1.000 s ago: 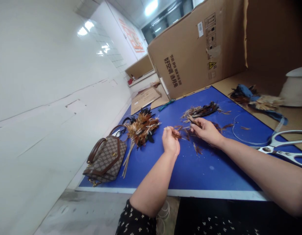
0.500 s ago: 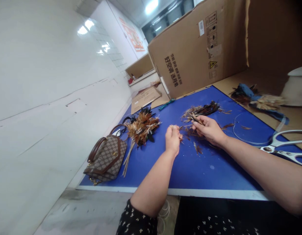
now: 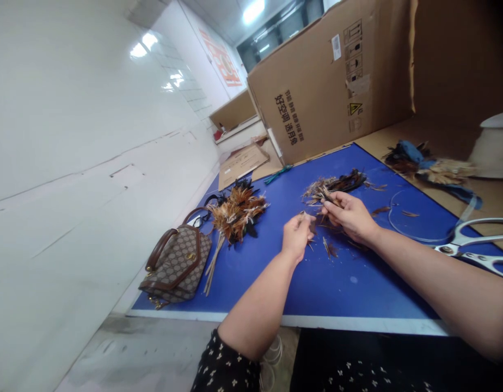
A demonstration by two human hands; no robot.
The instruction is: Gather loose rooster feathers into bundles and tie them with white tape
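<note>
Over the blue table top point(image 3: 317, 288), my right hand point(image 3: 349, 215) pinches a small bunch of brown feathers point(image 3: 327, 197) by thumb and fingers. Just left of it, my left hand point(image 3: 297, 234) is closed, with a brown feather point(image 3: 312, 227) poking out at its fingertips. The two hands are close together but apart. Behind them lies a heap of dark and brown feathers point(image 3: 337, 184). Loose feathers point(image 3: 329, 248) are scattered below my hands. To the left rests a bundle of orange and black feathers on stems point(image 3: 238, 212).
A patterned handbag point(image 3: 180, 264) stands at the table's left, by the white wall. Scissors point(image 3: 472, 245) lie at right, beside my right forearm. A large cardboard box point(image 3: 320, 81) stands at the back. Tied feathers with blue ribbon point(image 3: 427, 163) and a white spool point(image 3: 494, 144) sit far right.
My left hand has moved a little to the right, closer to my right hand, with the feather at its fingertips. My right hand has barely shifted and still grips its bunch.
</note>
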